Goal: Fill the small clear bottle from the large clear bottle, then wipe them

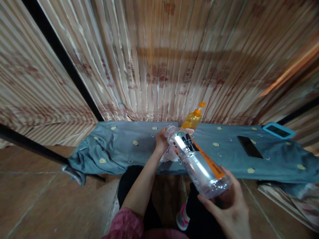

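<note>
A clear plastic drink bottle (196, 162) with a silver, black and orange label lies tilted across the front of me, its neck up to the left. My right hand (230, 196) is closed around the bottle's base, thumb below and fingers behind. At the neck end my left hand (161, 141) is closed on the bottle, its fingers partly hidden behind it. Just under the left hand, a crumpled white tissue or cloth (170, 156) rests on the cloth-covered bench. Behind the bottle stands a yellow pump bottle (193, 120) with an orange pump head.
The narrow bench wears a grey-blue cloth (124, 146) with yellow pineapple prints. On its right lie a dark phone (250, 147) and a blue-framed device (279, 130). Striped curtains (159, 66) hang behind, with a black pole (64, 59) at left. My legs are below, over the tiled floor (37, 192).
</note>
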